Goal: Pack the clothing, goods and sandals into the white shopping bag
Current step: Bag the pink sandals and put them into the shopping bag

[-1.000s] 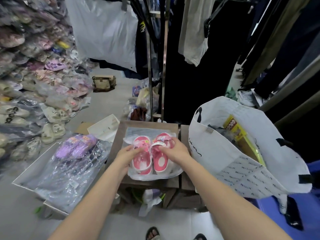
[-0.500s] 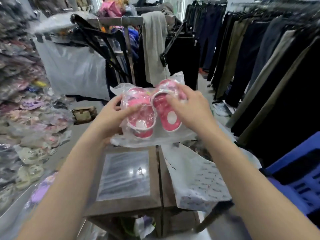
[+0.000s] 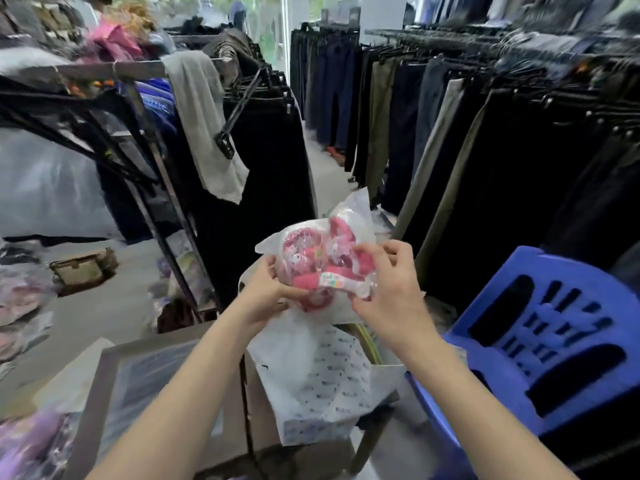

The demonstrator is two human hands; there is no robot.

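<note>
A pair of pink sandals (image 3: 320, 261) in a clear plastic wrapper hangs in the air above the mouth of the white shopping bag (image 3: 325, 386). My left hand (image 3: 265, 292) grips the wrapper's left side from below. My right hand (image 3: 384, 292) pinches its right side, fingers curled over the pink straps. The white bag stands on the right of a brown wooden table (image 3: 110, 368); a yellow item shows just inside its opening. Purple sandals in plastic (image 3: 31, 441) lie at the lower left.
A blue plastic chair (image 3: 540, 344) stands close on the right of the bag. Racks of dark trousers (image 3: 485, 150) line the right side and a metal clothes rack (image 3: 166, 188) rises on the left. Bagged sandals are piled at the far left. A narrow aisle runs ahead.
Both hands lifted the pink sandals off the table, then carried them rightward to above the white bag. The view swung up and to the right.
</note>
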